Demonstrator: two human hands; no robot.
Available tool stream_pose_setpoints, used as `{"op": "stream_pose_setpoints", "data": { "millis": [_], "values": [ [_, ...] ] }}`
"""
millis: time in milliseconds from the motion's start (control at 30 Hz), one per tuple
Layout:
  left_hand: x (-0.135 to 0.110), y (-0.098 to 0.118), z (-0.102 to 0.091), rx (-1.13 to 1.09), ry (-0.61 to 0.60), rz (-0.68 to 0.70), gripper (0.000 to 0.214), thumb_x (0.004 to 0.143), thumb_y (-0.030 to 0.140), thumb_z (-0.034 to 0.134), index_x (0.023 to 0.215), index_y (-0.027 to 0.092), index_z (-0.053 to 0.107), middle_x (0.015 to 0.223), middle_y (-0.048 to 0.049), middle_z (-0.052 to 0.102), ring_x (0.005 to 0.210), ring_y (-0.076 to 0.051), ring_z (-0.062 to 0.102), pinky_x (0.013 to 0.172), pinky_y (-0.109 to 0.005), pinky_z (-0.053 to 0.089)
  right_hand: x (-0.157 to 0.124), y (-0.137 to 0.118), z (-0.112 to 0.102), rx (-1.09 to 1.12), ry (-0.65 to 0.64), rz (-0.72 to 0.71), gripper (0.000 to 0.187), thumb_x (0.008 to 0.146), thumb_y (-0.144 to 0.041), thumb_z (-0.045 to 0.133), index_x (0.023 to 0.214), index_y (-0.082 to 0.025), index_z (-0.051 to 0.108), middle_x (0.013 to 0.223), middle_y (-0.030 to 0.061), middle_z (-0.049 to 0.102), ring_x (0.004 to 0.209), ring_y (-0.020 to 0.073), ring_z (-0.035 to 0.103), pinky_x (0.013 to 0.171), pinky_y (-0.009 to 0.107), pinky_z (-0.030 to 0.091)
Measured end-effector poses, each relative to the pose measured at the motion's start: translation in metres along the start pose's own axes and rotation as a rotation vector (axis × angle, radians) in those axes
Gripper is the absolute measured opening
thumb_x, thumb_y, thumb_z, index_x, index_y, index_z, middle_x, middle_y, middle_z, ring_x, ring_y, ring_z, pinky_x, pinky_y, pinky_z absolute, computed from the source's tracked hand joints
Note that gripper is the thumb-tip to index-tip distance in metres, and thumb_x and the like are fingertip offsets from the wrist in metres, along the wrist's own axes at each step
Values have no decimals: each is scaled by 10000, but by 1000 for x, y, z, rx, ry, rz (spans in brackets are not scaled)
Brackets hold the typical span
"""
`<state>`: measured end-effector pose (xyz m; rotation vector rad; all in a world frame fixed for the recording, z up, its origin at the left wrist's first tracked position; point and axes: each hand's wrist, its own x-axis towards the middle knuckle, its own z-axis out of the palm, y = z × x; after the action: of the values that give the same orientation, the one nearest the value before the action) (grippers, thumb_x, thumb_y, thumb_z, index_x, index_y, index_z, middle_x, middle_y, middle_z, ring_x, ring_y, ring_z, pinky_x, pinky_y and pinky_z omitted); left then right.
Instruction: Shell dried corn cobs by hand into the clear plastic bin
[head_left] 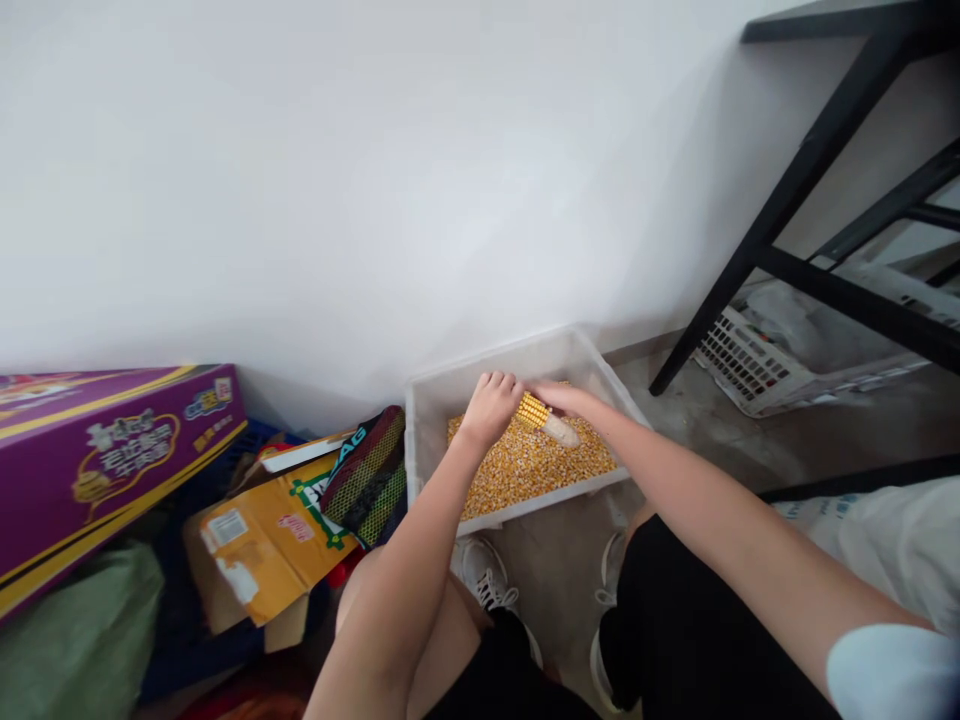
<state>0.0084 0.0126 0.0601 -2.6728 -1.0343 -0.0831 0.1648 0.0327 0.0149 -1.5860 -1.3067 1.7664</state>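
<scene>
So both hands are clenched on a corn cob: the left hand grips from one side, and the right hand has its fingers hooked over the top. The cob's pale bare end pokes out just above loose yellow kernels in a clear plastic bin, with a black table leg beyond.

A purple printed carton lies beside torn yellow cardboard and a dark mesh bag; across the concrete floor, a white perforated plastic crate sits beneath a black metal table frame.
</scene>
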Motion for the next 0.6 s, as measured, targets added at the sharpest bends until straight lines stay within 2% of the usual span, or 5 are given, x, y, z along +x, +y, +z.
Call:
{"op": "stream_pose_setpoints", "data": {
  "millis": [100, 200, 267, 500, 600],
  "values": [
    [5, -3, 8, 11, -16, -46, 227, 820, 48, 385, 938, 145, 553, 901, -118, 553, 892, -252, 482, 752, -387, 327, 7, 0, -4, -157, 131, -33, 457, 843, -597, 412, 742, -177, 559, 717, 73, 626, 729, 201, 590, 631, 297, 478],
    [8, -6, 13, 0, -8, -77, 291, 787, 19, 399, 1015, 125, 546, 910, -124, 557, 889, -251, 487, 741, -385, 325, 8, -3, 1, -282, 234, -208, 440, 868, -565, 392, 762, -182, 582, 861, 114, 663, 940, 248, 581, 816, 335, 435],
    [8, -8, 14, -12, -3, -74, 294, 795, 28, 395, 1028, 124, 545, 903, -123, 558, 887, -253, 487, 743, -388, 325, 10, -3, 4, -350, 287, -276, 412, 883, -520, 391, 746, -183, 584, 885, 131, 671, 973, 255, 572, 860, 332, 403],
    [0, -6, 9, -12, -11, -42, 203, 849, 105, 383, 935, 165, 557, 895, -110, 552, 883, -252, 474, 767, -392, 330, 28, 5, 6, -439, 167, -326, 304, 873, -328, 404, 659, -183, 564, 771, 26, 650, 747, 162, 534, 712, 257, 422],
    [-1, -3, 8, -6, -3, -14, 191, 865, 125, 372, 911, 163, 554, 889, -108, 546, 878, -254, 467, 766, -392, 333, 33, 9, 5, -325, 97, -185, 327, 851, -412, 434, 664, -176, 564, 657, 12, 597, 633, 147, 495, 577, 248, 413]
  ]
}}
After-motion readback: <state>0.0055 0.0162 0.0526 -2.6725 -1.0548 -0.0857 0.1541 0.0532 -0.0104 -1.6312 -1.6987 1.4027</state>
